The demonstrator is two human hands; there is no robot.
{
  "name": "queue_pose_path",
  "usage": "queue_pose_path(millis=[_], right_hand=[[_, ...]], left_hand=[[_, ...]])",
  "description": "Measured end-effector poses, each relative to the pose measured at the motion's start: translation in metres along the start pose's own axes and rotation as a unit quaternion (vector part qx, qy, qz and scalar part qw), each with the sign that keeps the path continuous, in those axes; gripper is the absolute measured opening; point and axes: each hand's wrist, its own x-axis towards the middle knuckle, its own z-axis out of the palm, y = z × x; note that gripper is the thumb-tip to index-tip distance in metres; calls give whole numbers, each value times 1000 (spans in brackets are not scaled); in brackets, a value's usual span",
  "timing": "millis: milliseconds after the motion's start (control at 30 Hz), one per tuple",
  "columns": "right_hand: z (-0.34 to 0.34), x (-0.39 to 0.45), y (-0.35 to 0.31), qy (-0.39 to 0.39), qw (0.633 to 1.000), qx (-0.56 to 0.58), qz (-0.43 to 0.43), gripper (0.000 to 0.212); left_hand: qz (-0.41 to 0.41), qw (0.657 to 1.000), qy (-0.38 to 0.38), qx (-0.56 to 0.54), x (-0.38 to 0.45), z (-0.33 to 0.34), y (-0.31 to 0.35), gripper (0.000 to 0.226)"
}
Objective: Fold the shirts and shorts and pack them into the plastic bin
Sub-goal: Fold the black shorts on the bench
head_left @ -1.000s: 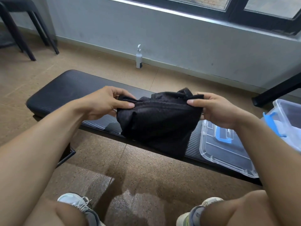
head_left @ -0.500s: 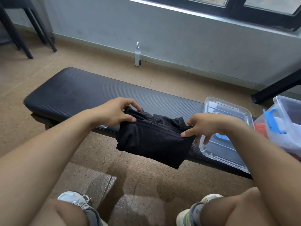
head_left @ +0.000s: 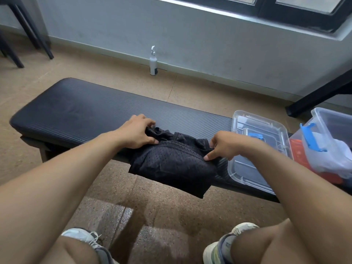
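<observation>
A tan floor [head_left: 171, 212] and grey wall [head_left: 190, 40] frame a black padded bench [head_left: 80, 113]. Black mesh shorts [head_left: 171, 164] lie across its near edge, long axis running left to right, lower part hanging over. The left hand [head_left: 136, 133] and right hand [head_left: 223, 144] pinch the top corners. Right of the grip sit a clear lid [head_left: 255, 155] and plastic bin [head_left: 331, 141]; a bottle [head_left: 153, 61] behind bears a label, seemingly unreadable.
</observation>
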Motion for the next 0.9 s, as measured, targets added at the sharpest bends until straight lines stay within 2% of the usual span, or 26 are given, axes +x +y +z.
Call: queue_pose_path(millis=[33, 100, 167, 233, 367, 467, 533, 567, 633, 700, 800, 900], right_hand=[[1, 1, 0, -5, 1000, -15, -4, 42], [1, 2, 1, 8, 1000, -14, -11, 41], [0, 2, 2, 26, 999, 40, -22, 35], [-2, 3, 4, 60, 988, 142, -32, 24], [-8, 11, 11, 174, 932, 316, -30, 17], [-9, 17, 14, 251, 921, 296, -18, 19], [-8, 19, 12, 273, 918, 287, -11, 21], [-8, 19, 11, 278, 918, 283, -8, 22], [-7, 21, 11, 279, 922, 268, 3, 23], [-8, 21, 10, 261, 925, 275, 12, 26], [-9, 13, 7, 217, 911, 350, 0, 36], [-9, 6, 4, 213, 911, 352, -21, 46]], left_hand=[[-5, 1000, -8, 1, 2, 0, -1, 60], [1, 1000, -13, -22, 4, 0, -1, 27], [9, 998, -5, -62, 3, 0, 0, 19], [4, 995, 28, -99, 2, -1, -1, 20], [-32, 971, 73, -224, 1, -4, -1, 31], [-52, 947, 77, -309, 3, -3, 3, 42], [-67, 936, 98, -332, 4, -2, 4, 49], [-73, 936, 119, -323, 4, -2, 4, 51], [-53, 953, 182, -238, 3, -2, 4, 52], [21, 969, 211, -128, -1, -1, 11, 48], [129, 986, 105, 1, -6, 13, 27, 61], [157, 979, 31, 130, -5, 35, 35, 82]])
